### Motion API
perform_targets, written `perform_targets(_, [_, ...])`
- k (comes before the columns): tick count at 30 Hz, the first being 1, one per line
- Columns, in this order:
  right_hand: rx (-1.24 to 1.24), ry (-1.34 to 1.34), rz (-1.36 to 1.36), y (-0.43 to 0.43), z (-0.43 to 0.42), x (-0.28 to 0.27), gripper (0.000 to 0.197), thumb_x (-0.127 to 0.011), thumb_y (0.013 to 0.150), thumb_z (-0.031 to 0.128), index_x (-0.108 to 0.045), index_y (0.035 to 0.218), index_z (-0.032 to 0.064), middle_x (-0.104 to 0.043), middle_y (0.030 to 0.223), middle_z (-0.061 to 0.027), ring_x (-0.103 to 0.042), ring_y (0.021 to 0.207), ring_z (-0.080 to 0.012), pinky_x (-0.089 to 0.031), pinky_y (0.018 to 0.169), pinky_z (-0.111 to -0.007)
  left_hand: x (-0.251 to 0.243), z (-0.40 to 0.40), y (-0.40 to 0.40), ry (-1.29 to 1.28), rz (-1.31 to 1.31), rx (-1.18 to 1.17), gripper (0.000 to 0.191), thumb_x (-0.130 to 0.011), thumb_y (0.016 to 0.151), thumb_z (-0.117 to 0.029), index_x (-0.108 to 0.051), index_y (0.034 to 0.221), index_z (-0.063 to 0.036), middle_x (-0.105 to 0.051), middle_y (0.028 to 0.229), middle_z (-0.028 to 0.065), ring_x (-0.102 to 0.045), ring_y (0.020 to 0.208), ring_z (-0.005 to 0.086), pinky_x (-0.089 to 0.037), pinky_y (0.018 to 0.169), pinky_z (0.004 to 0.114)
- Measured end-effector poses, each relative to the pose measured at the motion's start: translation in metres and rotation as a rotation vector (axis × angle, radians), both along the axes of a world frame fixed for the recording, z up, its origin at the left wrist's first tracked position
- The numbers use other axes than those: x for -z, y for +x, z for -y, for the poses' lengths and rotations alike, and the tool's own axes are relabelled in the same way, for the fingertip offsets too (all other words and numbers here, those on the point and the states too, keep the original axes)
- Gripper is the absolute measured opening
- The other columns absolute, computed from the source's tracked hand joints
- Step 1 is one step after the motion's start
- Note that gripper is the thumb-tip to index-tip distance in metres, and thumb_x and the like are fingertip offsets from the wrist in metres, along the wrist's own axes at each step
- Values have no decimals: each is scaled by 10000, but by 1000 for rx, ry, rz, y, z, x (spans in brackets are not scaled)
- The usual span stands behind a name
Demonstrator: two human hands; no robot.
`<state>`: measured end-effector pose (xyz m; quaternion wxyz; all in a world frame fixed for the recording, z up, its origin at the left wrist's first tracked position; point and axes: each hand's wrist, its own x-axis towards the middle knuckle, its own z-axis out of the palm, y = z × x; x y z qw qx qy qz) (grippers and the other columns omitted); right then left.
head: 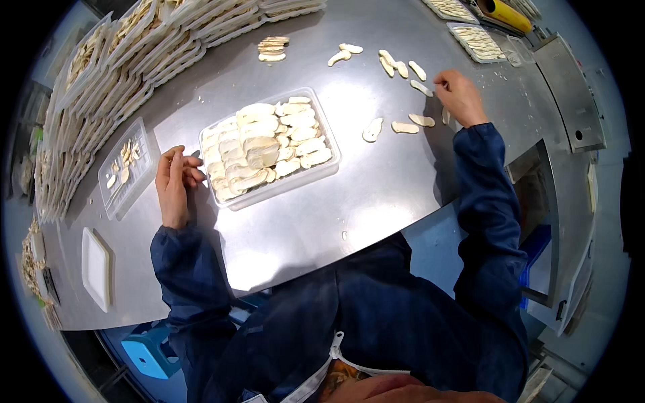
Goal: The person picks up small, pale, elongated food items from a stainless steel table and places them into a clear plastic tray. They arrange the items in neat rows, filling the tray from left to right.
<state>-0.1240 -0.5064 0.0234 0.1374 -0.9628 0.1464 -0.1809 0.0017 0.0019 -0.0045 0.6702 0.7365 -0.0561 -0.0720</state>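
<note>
In the head view, a clear plastic tray (279,194) sits before me, filled with overlapping rows of pale mushroom slices (302,133). One broad, greyer slice (262,152) rests on top near the middle. My left hand (176,176) is beside the tray's left wall, fingers loosely bent and apart, with nothing visible in it. Over the right part of the steel table hovers my right hand (458,95), its fingers curled. Whether something is pinched there is hidden. Closest to its fingertips lies a loose slice (421,88); another slice (446,115) is partly under the hand.
Tall stacks of filled trays (126,65) line the back left. A tray with a few small pieces (128,171) and a white lid-like tray (95,269) stand left. More loose slices (405,127) and a small slice pile (272,49) dot the steel table (322,226). Filled trays (476,43) occupy the far right.
</note>
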Motion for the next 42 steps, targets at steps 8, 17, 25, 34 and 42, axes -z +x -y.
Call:
perform_targets(8, [139, -3, -115, 33, 15, 14, 256, -593, 790, 179, -634, 967, -1, -638, 956, -206, -606, 871, -382, -481, 770, -435, -2, 9, -2, -51, -118, 54, 335, -424, 1014, -279, -489, 1220, -22, -593, 775, 38, -535, 589, 73, -446, 552, 183])
perform_targets(17, [179, -169, -172, 47, 5, 24, 269, -592, 798, 236, -618, 914, -5, -633, 969, -214, -601, 886, -398, -474, 778, -467, -1, 6, -5, -113, -95, 100, 309, -428, 1016, -252, -483, 1215, -21, -600, 818, 51, -553, 627, 77, -466, 595, 204])
perform_targets(25, [-390, 119, 284, 17, -162, -9, 208, -652, 725, 114, -564, 887, 20, -572, 829, -145, -574, 762, -335, -466, 676, -405, 5, 4, -2, -118, -113, 87, 324, -478, 995, -275, -495, 1195, -20, -589, 815, 60, -548, 609, 99, -462, 553, 220])
perform_targets(34, [-682, 75, 132, 21, -268, 1, 162, -614, 722, 70, -533, 834, -16, -523, 808, -151, -528, 768, -300, -419, 712, -400, 2, 7, -5, -131, -137, 100, 315, -475, 996, -255, -486, 1197, -13, -592, 779, 65, -554, 589, 95, -470, 532, 224])
perform_targets(42, [-644, 47, 117, 21, -267, 3, 162, -619, 738, 81, -532, 840, -11, -520, 812, -157, -526, 771, -294, -421, 725, -398, 1, 8, -5, -107, -130, 93, 319, -469, 998, -264, -496, 1200, -19, -595, 792, 58, -553, 604, 95, -460, 551, 219])
